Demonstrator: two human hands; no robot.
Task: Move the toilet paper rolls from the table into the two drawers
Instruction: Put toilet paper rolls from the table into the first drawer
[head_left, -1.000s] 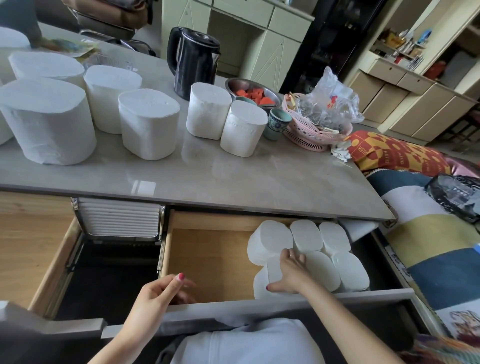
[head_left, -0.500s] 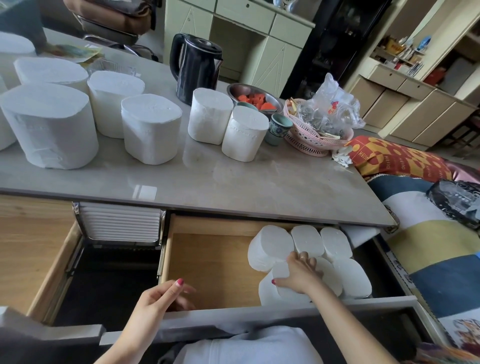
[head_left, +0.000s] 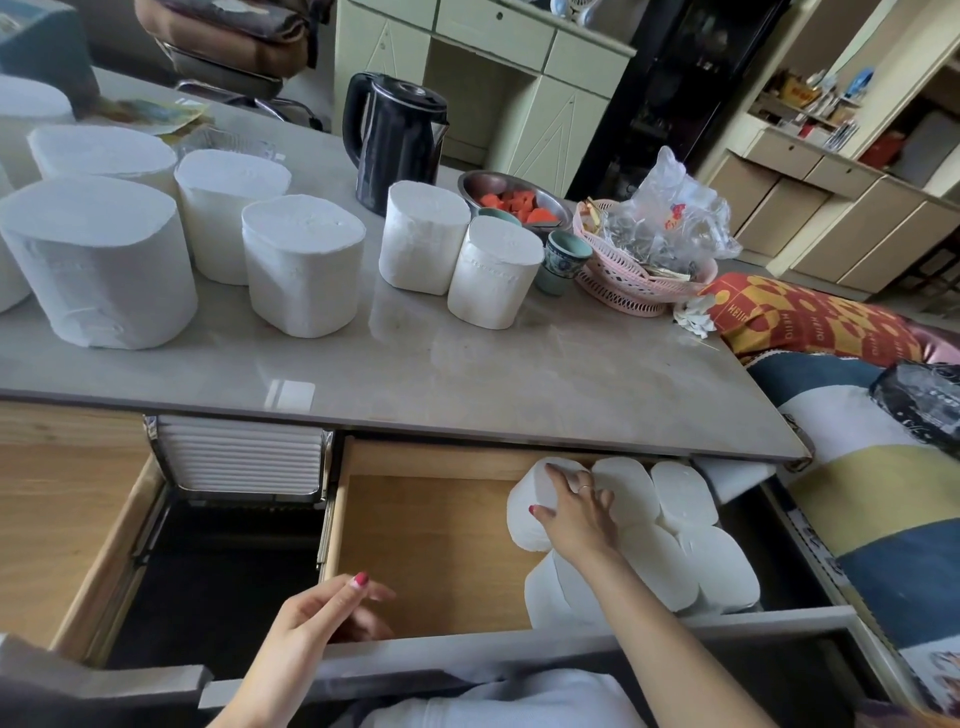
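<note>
Several white toilet paper rolls (head_left: 301, 265) stand on the grey table (head_left: 467, 374). Two wooden drawers are pulled out below it. The right drawer (head_left: 431, 545) holds several rolls packed in its right half. My right hand (head_left: 574, 512) reaches into it, fingers spread over the back left roll (head_left: 524, 512), thumb against its side. My left hand (head_left: 311, 629) hovers over the right drawer's front edge, fingers loosely curled, holding nothing. The left drawer (head_left: 57, 519) shows only bare wood.
A black kettle (head_left: 392, 140), a metal bowl of orange pieces (head_left: 511, 200), a small cup (head_left: 563, 260) and a pink basket (head_left: 628, 283) with a plastic bag crowd the table's far right. A patterned sofa cushion (head_left: 810, 322) lies to the right.
My right hand moved from the front roll back onto the back left roll in the right drawer. My left hand stayed near the drawer front. The camera view shifted slightly.
</note>
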